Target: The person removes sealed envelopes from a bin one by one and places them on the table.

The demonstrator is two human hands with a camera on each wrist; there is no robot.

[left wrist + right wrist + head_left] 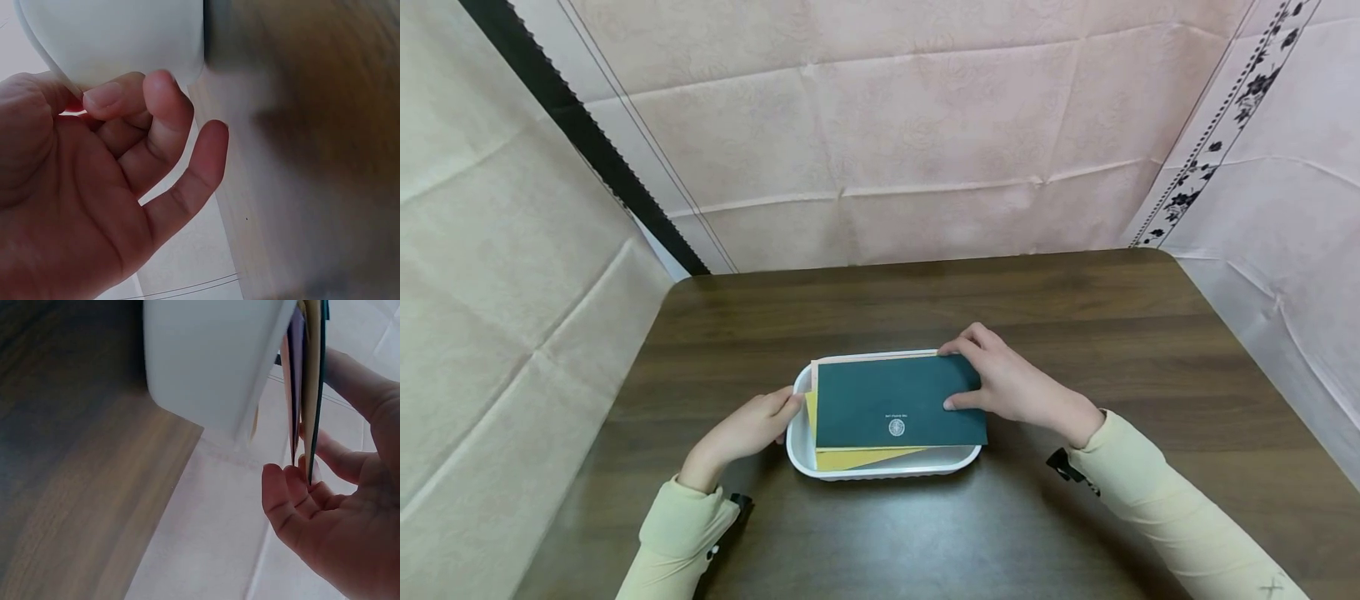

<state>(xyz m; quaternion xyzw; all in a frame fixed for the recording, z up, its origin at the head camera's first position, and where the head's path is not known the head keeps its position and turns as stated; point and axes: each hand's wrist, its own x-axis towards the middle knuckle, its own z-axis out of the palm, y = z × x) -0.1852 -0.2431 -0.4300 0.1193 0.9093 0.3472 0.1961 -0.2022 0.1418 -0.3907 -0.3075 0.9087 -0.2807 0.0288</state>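
Observation:
A white oval-cornered tray [887, 476] holds a stack of flat envelopes or cards, with a dark green one [880, 400] on top and a yellow one [842, 459] below it. The left hand [752, 429] pinches the tray's left rim; in the left wrist view that hand [125, 162] has thumb and index at the rim, other fingers loosely bent. At the green one's right end is the right hand [1011, 383]. The right wrist view shows the right hand [337, 494] holding the green piece [317, 394] by its edge, beside purple and pinkish pieces [295, 381].
The tray stands on a brown wooden table [1075, 308]. Pale cloth sheets [925, 133] hang behind and at both sides of it, with a black strip [595, 142] at the left and a floral band [1225, 133] at the right.

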